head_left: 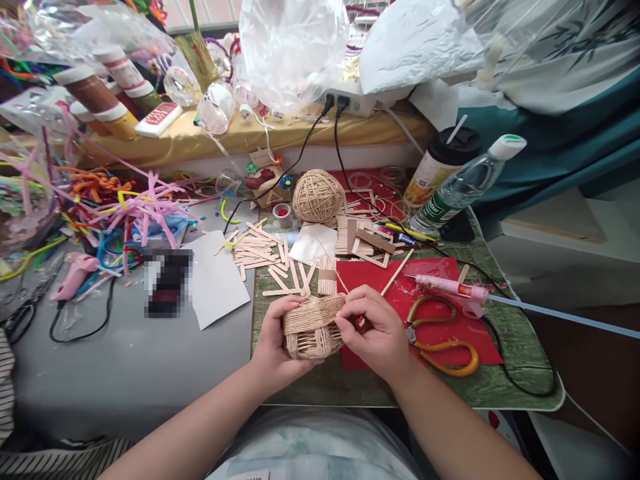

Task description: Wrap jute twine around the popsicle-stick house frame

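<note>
My left hand (280, 340) is wrapped round the left side of a small basket (314, 327) covered in twine. Its upper part carries tight rows of twine, while lower down sticks show between woven strands. At its right edge my right hand (377, 327) pinches the twine with thumb and forefinger. A strand runs up from there towards the ball of twine (319, 195) behind. Orange-handled scissors (445, 358) lie right of my right hand on a red sheet (395, 273). Beyond them rests a pink glue gun (450, 287) with a long glue stick in its back.
Loose craft sticks (257, 253) are spread behind the basket. A water bottle (467, 180) and a lidded cup (440, 163) stand at the back right. Pipe cleaners (150, 210) and a second pink glue gun (75, 275) lie left. Black cords (345, 167) cross the table.
</note>
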`<action>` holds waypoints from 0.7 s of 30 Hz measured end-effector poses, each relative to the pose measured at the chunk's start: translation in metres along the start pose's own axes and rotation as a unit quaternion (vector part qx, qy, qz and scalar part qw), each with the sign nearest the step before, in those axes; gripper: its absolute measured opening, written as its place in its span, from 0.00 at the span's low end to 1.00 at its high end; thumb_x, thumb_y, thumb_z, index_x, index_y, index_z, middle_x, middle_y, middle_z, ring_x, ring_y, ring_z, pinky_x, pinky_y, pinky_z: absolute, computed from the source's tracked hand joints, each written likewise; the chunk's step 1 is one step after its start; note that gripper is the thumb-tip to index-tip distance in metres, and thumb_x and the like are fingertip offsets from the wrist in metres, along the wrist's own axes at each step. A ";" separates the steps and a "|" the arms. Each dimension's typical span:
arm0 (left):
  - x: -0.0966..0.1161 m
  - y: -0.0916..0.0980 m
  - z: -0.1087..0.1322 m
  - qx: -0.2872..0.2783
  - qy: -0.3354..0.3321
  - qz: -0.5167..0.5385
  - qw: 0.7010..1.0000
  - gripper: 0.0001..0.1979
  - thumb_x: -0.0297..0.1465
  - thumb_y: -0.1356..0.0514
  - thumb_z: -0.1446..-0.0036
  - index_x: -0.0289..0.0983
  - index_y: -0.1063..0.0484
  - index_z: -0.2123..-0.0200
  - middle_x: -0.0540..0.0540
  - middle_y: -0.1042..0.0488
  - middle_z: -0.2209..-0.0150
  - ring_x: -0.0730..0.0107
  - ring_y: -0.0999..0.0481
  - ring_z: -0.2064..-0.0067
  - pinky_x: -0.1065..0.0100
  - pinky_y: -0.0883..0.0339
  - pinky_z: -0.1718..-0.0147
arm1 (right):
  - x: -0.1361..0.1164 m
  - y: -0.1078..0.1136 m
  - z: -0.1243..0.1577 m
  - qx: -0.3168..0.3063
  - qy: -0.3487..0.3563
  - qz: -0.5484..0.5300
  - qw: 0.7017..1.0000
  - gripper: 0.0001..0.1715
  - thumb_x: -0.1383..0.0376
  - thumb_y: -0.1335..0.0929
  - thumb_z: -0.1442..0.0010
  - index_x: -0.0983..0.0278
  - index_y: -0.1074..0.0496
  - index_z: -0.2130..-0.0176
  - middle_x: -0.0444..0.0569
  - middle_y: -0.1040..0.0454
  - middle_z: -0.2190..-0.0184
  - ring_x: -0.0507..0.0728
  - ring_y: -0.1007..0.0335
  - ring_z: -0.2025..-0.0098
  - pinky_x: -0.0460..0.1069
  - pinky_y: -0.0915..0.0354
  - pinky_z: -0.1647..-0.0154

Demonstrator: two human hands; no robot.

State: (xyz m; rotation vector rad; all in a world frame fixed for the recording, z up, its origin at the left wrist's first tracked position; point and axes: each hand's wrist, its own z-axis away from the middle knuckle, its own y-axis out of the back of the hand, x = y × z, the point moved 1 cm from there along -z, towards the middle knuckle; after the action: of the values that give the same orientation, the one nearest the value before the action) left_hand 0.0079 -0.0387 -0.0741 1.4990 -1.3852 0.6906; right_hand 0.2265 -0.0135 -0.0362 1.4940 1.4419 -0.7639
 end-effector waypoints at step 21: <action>0.053 0.029 -0.028 -0.210 0.018 -0.328 0.921 0.42 0.39 0.32 0.37 0.43 0.48 0.27 0.34 0.34 0.33 0.45 0.31 0.34 0.47 0.31 0.35 | 0.005 0.005 0.001 -0.030 0.114 0.073 0.990 0.15 0.76 0.27 0.38 0.61 0.22 0.54 0.51 0.23 0.61 0.58 0.26 0.61 0.54 0.26 0.58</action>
State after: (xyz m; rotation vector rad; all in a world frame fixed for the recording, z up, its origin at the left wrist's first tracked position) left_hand -0.0037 -0.0334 -0.0085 1.4551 -0.8373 -0.0076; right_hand 0.2320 -0.0120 -0.0407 1.6609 1.4884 -0.4701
